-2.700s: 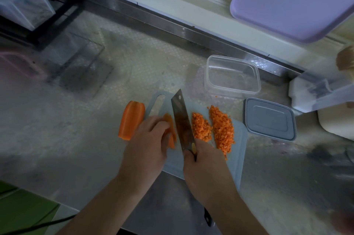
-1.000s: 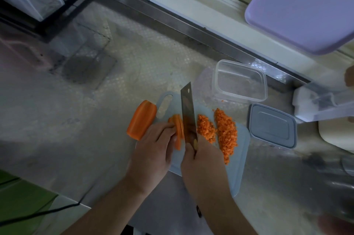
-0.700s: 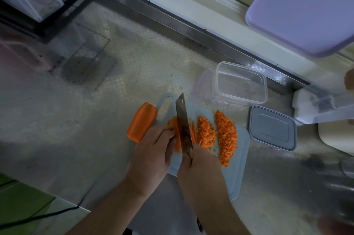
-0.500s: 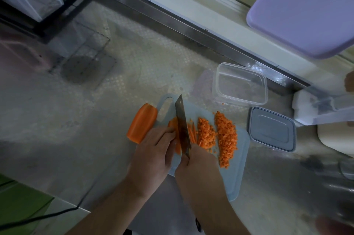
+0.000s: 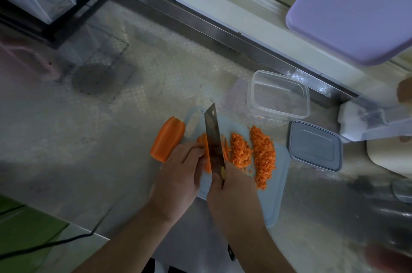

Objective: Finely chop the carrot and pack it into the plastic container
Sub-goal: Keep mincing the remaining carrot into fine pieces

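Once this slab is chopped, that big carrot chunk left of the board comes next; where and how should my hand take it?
Take the carrot chunk across its middle, coming from above with the left hand, thumb and fingers on its long sides. It lies flat on the counter, its near end by the left hand, angled away toward the cutting board handle, so both flanks look open.

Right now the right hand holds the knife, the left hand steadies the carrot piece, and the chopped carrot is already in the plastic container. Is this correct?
Not quite. The head view shows the chopped carrot still heaped on the cutting board; the plastic container is empty.
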`<state>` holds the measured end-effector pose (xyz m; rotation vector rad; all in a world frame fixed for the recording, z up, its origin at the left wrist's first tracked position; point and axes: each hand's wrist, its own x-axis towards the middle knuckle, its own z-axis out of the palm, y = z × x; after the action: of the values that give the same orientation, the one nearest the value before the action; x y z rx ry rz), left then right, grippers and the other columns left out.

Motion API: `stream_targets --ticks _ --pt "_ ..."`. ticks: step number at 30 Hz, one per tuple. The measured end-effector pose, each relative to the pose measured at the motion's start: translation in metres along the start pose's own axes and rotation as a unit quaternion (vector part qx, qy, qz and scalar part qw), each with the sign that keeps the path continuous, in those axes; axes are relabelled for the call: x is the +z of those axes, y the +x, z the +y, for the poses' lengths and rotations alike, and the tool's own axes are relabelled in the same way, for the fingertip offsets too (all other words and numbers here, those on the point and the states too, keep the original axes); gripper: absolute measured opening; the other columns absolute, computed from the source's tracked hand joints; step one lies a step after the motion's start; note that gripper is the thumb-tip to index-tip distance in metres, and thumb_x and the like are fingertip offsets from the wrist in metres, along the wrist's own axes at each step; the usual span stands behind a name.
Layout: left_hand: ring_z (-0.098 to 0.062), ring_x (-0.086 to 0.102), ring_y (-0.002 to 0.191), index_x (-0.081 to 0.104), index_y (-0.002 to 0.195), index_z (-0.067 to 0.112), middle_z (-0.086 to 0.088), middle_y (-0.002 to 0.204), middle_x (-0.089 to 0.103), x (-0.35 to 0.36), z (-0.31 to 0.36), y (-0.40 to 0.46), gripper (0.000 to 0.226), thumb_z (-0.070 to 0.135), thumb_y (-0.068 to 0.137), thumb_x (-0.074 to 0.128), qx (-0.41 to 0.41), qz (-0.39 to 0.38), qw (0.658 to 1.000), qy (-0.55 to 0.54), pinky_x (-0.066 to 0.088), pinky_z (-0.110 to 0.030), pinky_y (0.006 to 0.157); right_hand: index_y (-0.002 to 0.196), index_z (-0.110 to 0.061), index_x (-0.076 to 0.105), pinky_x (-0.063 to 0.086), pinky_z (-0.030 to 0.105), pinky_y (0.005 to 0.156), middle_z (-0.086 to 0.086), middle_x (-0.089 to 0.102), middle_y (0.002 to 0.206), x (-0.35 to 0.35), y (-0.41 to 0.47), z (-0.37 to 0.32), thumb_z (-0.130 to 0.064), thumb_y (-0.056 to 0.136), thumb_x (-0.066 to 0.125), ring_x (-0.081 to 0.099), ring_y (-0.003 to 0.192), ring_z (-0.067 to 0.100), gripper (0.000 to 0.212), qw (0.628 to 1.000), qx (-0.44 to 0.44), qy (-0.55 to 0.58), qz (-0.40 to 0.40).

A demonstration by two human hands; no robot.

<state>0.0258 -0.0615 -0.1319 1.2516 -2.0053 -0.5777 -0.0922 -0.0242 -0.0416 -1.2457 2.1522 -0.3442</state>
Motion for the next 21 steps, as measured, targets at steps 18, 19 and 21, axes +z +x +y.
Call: stream_targets --ticks 18,19,21 --pt "-0.02 0.064 0.106 0.072 0.103 0.005 -0.005 0.111 0.067 -0.0001 0.0004 -0.001 0.009 0.002 0.097 0.067 -0.01 0.001 1.0 -0.012 0.054 -0.037 0.096 0.089 -0.028 0.058 0.053 0.034 0.066 -0.008 0.061 0.075 0.0046 -0.0023 -0.0013 -0.03 0.102 0.049 0.06 0.071 0.01 0.016 0.999 0.012 0.02 0.023" --pt "-0.021 0.064 0.105 0.072 0.102 0.005 -0.004 0.11 0.067 -0.0007 0.0006 -0.0009 0.008 0.001 0.096 0.068 -0.01 0.002 1.0 -0.012 0.054 -0.037 0.096 0.086 -0.028 0.056 0.052 0.032 0.064 -0.008 0.06 0.074 0.0026 -0.0035 0.0004 -0.03 0.102 0.049 0.059 0.07 0.01 0.017 0.999 0.01 0.024 0.028" --pt "-0.02 0.063 0.104 0.071 0.1 0.005 -0.005 0.11 0.066 -0.0025 0.0017 -0.0008 0.008 0.0 0.095 0.071 -0.009 0.003 1.0 -0.01 0.054 -0.035 0.095 0.087 -0.027 0.056 0.053 0.035 0.065 -0.007 0.059 0.075 0.0 -0.0069 0.0027 -0.029 0.101 0.049 0.06 0.071 0.012 0.016 0.999 0.009 0.019 0.024"
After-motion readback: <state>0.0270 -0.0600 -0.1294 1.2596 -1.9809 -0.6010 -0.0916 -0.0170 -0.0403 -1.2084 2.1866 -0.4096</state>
